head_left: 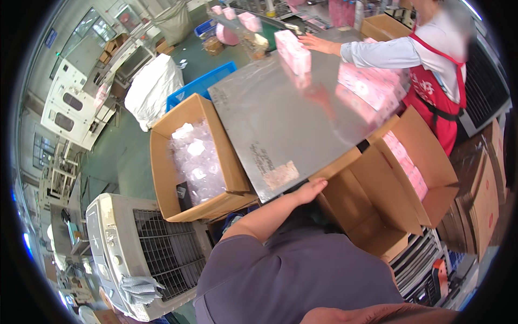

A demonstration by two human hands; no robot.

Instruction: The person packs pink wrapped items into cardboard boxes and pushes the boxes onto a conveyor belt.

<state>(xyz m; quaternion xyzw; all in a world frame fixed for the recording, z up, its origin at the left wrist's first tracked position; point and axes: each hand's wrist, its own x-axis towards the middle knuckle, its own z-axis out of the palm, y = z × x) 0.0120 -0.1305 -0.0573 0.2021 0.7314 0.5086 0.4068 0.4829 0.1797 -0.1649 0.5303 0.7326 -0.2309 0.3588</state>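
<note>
My left hand [312, 191] is at the near edge of the metal table, closed on the upper rim of a cardboard box [372, 186], with part of its fingers hidden. The inside of this open box shows bare brown cardboard. My right hand is out of sight. Beside the first box, to the right, stands another open cardboard box [431, 156] holding pink packs [406, 164]. Across the table, a co-worker's hand [318, 43] touches an upright pink pack [293, 53]. More pink packs [367, 89] are grouped in front of that person, somewhat blurred.
The metal table [253, 124] fills the middle. At its left stands a cardboard box [159, 156] of clear plastic bags, with a blue crate [202, 83] behind. An air cooler [124, 243] stands lower left. Flattened cartons [477, 189] lean at right.
</note>
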